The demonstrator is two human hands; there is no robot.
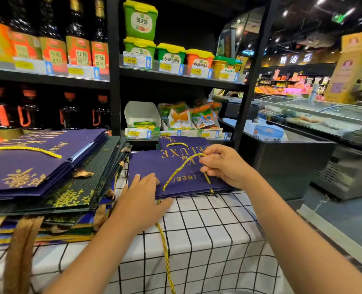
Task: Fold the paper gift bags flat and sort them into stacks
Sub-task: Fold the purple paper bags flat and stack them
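- Left grip (pixel 143 195), around 7 o'clock of the purple bag (pixel 154 166), lies flat with fingers straight, pressing the bag onto the desk (pixel 207 230), probably so it stays folded.
- At 9 o'clock sits the big stack (pixel 48 166) of already flattened bags, purple ones on top of dark green, so sorting looks well underway.
- Purple bag itself lies flat at 12 o'clock on the checked desk, on a small pile.
- Right grip (pixel 222 164), at 3 o'clock of the bag, pinches the gold cord handle (pixel 182 168), I'd guess to tuck it in.
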